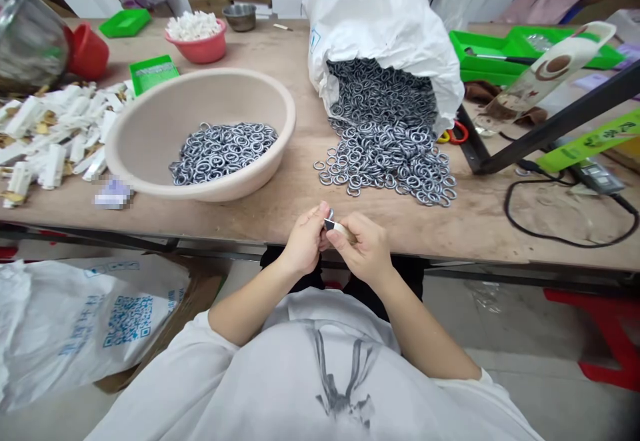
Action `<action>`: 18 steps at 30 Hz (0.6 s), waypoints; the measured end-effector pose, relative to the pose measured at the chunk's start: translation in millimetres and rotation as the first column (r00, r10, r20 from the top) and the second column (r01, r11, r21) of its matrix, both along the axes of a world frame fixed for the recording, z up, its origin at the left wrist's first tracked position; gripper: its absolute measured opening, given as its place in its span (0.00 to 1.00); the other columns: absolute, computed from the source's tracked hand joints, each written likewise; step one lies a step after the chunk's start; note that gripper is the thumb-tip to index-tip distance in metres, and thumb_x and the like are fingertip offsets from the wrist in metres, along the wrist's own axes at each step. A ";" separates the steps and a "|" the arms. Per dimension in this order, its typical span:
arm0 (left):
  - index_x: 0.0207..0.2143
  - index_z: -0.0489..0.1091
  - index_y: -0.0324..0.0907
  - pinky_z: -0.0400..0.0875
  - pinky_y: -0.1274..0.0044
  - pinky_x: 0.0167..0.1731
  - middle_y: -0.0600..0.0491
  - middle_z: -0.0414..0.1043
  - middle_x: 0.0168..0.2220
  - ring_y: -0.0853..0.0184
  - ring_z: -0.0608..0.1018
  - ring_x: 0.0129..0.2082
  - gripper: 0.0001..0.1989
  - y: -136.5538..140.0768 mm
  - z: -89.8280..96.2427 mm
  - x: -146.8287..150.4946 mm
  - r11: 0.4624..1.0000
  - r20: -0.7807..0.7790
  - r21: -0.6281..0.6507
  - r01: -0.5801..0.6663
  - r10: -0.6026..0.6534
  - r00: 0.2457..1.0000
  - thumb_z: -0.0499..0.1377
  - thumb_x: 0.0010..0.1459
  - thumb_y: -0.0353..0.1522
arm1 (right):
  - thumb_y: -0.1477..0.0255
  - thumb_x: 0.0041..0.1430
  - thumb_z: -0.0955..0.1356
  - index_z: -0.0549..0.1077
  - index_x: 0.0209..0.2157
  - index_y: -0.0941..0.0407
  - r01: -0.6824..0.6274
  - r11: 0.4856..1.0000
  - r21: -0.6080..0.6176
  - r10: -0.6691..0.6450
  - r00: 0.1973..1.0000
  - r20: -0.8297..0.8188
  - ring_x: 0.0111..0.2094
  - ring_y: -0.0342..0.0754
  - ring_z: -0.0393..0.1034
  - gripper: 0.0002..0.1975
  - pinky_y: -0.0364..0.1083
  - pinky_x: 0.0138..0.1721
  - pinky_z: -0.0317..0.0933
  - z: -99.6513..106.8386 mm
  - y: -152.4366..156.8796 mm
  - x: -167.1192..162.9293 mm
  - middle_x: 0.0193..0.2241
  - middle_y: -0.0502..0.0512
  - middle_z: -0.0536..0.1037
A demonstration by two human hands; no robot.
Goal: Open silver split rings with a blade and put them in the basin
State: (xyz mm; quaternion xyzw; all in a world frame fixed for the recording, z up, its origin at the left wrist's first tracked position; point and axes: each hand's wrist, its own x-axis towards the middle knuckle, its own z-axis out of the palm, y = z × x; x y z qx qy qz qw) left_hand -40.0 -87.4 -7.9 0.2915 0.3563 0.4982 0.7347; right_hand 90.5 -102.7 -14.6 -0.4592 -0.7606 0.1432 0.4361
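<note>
At the table's front edge my left hand (pixel 305 239) pinches a grey metal ring (pixel 331 213), with only part of the ring showing between the fingers. My right hand (pixel 369 247) is closed around a small flat tool (pixel 342 229) with a pale body and a dark end; its exact kind cannot be made out. The dark end meets the ring or lies right beside it. Beyond my hands, a heap of similar rings (pixel 390 161) spills from a white woven sack (pixel 380 21). To the left, a beige basin (pixel 200 91) holds many more rings.
White pieces (pixel 55 127) lie piled at the left, near a red bowl (pixel 200 47) and green trays (pixel 153 74). A black metal frame (pixel 555 124) and looped cable (pixel 510 217) occupy the right. Another white sack (pixel 90 321) lies below the table, a red stool (pixel 600 334) opposite.
</note>
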 end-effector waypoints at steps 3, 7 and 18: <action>0.24 0.57 0.42 0.45 0.84 0.14 0.64 0.50 0.15 0.80 0.51 0.13 0.27 -0.7 -0.8 0.6 0.999 0.020 -0.019 0.029 -0.028 0.999 0.67 0.50 0.51 | 0.58 0.67 0.64 0.66 0.25 0.55 -0.001 1.000 -0.010 0.001 1.000 -0.008 0.23 0.42 0.59 0.20 0.43 0.27 0.51 -1.5 -0.9 -0.4 0.21 0.47 0.66; 0.24 0.57 0.42 0.44 0.84 0.14 0.64 0.49 0.15 0.80 0.50 0.13 0.27 -4.3 -1.5 -0.5 0.997 0.021 0.005 0.077 -0.077 0.997 0.66 0.52 0.51 | 0.57 0.67 0.64 0.67 0.24 0.55 0.035 0.990 -0.137 -0.040 0.999 -0.036 0.22 0.42 0.60 0.20 0.43 0.27 0.50 -6.5 7.3 7.9 0.20 0.47 0.67; 0.32 0.72 0.36 0.58 0.84 0.17 0.58 0.65 0.20 0.78 0.64 0.16 0.22 -1.0 -2.9 -19.5 1.000 -0.132 0.010 0.021 -0.020 0.991 0.69 0.50 0.47 | 0.67 0.63 0.69 0.75 0.45 0.58 0.365 0.873 -0.323 -0.213 0.882 0.420 0.45 0.56 0.71 0.12 0.50 0.45 0.61 -10.9 67.5 27.2 0.45 0.63 0.78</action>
